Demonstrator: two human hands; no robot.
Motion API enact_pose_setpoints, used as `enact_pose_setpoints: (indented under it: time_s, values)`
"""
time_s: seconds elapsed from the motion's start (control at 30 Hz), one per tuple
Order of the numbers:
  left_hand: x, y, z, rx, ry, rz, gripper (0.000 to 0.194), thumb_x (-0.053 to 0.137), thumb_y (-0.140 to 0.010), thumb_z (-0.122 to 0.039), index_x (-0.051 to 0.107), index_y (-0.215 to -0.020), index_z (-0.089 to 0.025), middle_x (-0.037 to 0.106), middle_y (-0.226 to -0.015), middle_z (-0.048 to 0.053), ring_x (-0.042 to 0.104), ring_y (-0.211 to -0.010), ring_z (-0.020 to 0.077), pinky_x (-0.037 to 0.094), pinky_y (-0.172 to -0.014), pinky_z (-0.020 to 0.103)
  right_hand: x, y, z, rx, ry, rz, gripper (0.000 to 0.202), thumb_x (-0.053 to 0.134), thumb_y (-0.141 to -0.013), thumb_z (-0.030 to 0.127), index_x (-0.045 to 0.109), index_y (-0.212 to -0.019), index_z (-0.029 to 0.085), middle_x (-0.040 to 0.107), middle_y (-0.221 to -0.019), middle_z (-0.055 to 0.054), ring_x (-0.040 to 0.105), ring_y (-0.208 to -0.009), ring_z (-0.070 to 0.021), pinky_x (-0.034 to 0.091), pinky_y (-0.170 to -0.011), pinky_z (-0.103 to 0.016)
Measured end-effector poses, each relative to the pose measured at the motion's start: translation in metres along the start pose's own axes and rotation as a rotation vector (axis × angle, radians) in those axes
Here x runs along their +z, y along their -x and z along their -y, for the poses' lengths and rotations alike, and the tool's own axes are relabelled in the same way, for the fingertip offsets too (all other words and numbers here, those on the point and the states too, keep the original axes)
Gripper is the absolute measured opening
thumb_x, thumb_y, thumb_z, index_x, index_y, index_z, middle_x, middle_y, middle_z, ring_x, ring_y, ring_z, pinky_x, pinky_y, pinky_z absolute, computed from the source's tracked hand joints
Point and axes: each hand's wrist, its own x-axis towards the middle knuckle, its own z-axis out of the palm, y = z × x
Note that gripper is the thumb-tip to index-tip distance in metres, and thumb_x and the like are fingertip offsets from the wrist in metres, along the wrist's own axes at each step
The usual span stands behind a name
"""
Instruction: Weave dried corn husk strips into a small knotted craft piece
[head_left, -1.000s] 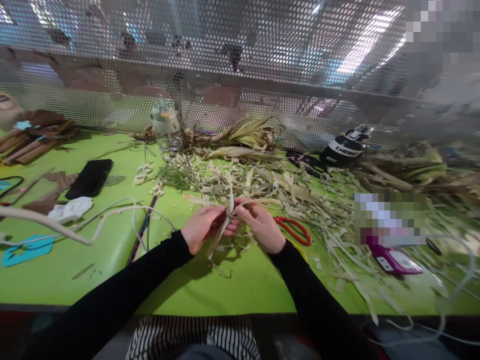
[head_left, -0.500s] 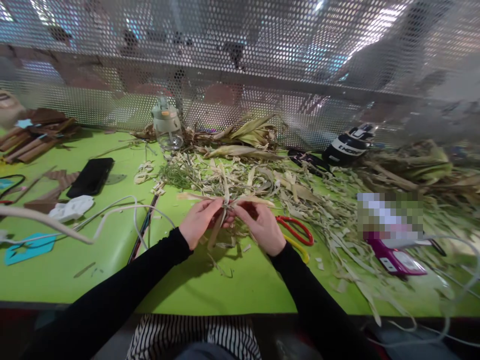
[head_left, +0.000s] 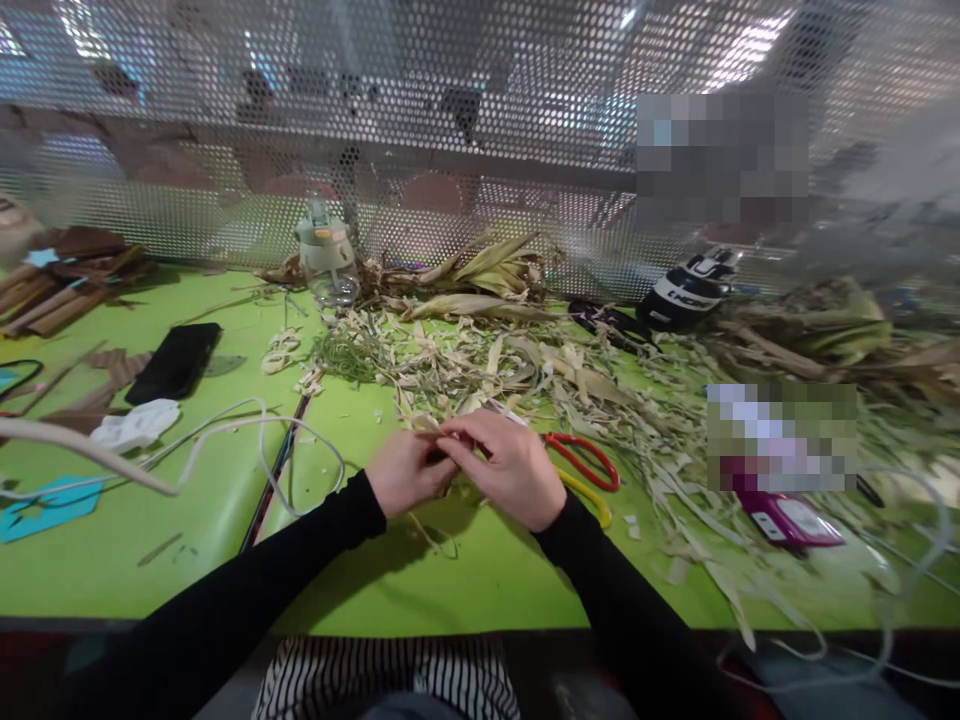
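My left hand (head_left: 411, 468) and my right hand (head_left: 504, 462) meet above the green table, their fingers closed around a small piece of dried husk. Most of that piece is hidden behind the fingers; a pale bit (head_left: 421, 424) shows just above my left hand. Beyond my hands lies a wide heap of shredded husk strips (head_left: 450, 350). Scissors with red and yellow handles (head_left: 589, 462) rest right beside my right hand. A thin strip hangs or lies just below my fingers.
A black phone (head_left: 175, 362), white cables and a blue tag (head_left: 52, 508) are at the left. A clear bottle (head_left: 328, 255) and a black bottle (head_left: 688, 290) stand at the back. Husk strips and a magenta device (head_left: 795, 520) lie at the right.
My hands have closed in over the husk piece, and its long pale ends that stuck out sideways and upward no longer show. The view has shifted slightly.
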Motion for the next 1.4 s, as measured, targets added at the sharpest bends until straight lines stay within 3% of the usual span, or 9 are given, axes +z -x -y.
enact_pose_setpoints:
  time_s: [0.23,0.5,0.6,0.67,0.77,0.87,1.03,1.2,1.4]
  values:
    - [-0.006,0.004,-0.009,-0.137,0.216,0.198,0.032,0.05,-0.082,-0.039,0.066,-0.078,-0.011,0.056,-0.058,-0.001,0.045,-0.048,0.0076,0.035,-0.049,0.02,-0.033,-0.026,-0.013,0.16,-0.121,0.217,0.025,0.059,-0.082,0.029,0.053,-0.061,0.017,0.05,-0.057,0.004,0.042,-0.052,-0.0071,0.031,-0.052,-0.021]
    - [-0.001,0.004,-0.007,-0.339,0.607,0.265,0.024,0.064,-0.075,-0.036,0.069,-0.073,-0.013,0.068,-0.066,0.003,0.056,-0.054,0.0088,0.046,-0.058,0.022,-0.008,-0.024,-0.031,0.234,-0.416,0.239,0.029,0.056,-0.084,0.041,0.055,-0.068,0.017,0.049,-0.06,0.004,0.043,-0.055,-0.0083,0.036,-0.054,-0.022]
    - [0.001,0.004,-0.009,-0.44,0.826,0.187,0.023,0.067,-0.073,-0.035,0.068,-0.07,-0.013,0.068,-0.066,0.004,0.058,-0.053,0.0078,0.048,-0.059,0.021,-0.006,-0.023,-0.03,0.148,-0.249,0.132,0.023,0.052,-0.087,0.039,0.061,-0.087,0.018,0.06,-0.077,-0.001,0.049,-0.061,-0.0105,0.039,-0.056,-0.023]
    - [0.002,0.001,-0.009,-0.465,0.992,0.057,0.022,0.068,-0.073,-0.034,0.067,-0.072,-0.013,0.068,-0.068,0.004,0.06,-0.056,0.0083,0.049,-0.06,0.021,-0.007,-0.022,-0.031,0.055,-0.021,-0.102,0.021,0.054,-0.087,0.037,0.061,-0.093,0.018,0.063,-0.088,-0.005,0.051,-0.068,-0.0132,0.04,-0.058,-0.025]
    - [0.001,-0.004,-0.005,-0.438,1.18,-0.142,0.021,0.069,-0.073,-0.032,0.068,-0.081,-0.013,0.068,-0.07,0.003,0.061,-0.059,0.0093,0.051,-0.062,0.021,-0.003,-0.015,-0.028,-0.198,0.256,-0.44,0.024,0.057,-0.085,0.037,0.059,-0.07,0.019,0.06,-0.074,-0.003,0.05,-0.066,-0.014,0.039,-0.057,-0.025]
    - [0.001,-0.009,0.0,-0.386,1.255,-0.299,0.023,0.069,-0.072,-0.032,0.067,-0.085,-0.013,0.068,-0.071,0.002,0.061,-0.062,0.0091,0.048,-0.059,0.018,0.013,-0.007,-0.019,-0.345,0.353,-0.282,0.025,0.058,-0.085,0.036,0.061,-0.067,0.019,0.062,-0.071,-0.002,0.05,-0.062,-0.012,0.038,-0.057,-0.024]
    - [0.0,-0.01,-0.003,-0.389,1.272,-0.388,0.026,0.058,-0.078,-0.032,0.066,-0.095,-0.014,0.071,-0.084,0.005,0.065,-0.075,0.0135,0.048,-0.065,0.021,0.034,-0.001,-0.004,-0.046,0.337,0.041,0.028,0.048,-0.09,0.036,0.061,-0.076,0.015,0.062,-0.071,-0.004,0.053,-0.062,-0.0128,0.031,-0.049,-0.023]
    - [-0.006,-0.01,-0.006,-0.257,1.165,-0.291,0.023,0.057,-0.073,-0.02,0.066,-0.092,-0.013,0.072,-0.088,0.005,0.065,-0.091,0.0166,0.046,-0.089,0.028,0.024,-0.003,0.002,0.065,-0.06,0.038,0.03,0.043,-0.09,0.025,0.046,-0.06,0.018,0.048,-0.058,0.001,0.04,-0.051,-0.0091,0.032,-0.052,-0.023]
    - [-0.012,-0.008,-0.003,-0.034,0.622,-0.219,0.024,0.058,-0.078,-0.031,0.066,-0.093,-0.014,0.071,-0.098,0.008,0.064,-0.096,0.0194,0.045,-0.091,0.03,0.011,-0.001,0.01,0.101,-0.316,0.048,0.029,0.041,-0.086,0.022,0.044,-0.058,0.019,0.041,-0.053,0.003,0.037,-0.051,-0.0099,0.03,-0.052,-0.024]
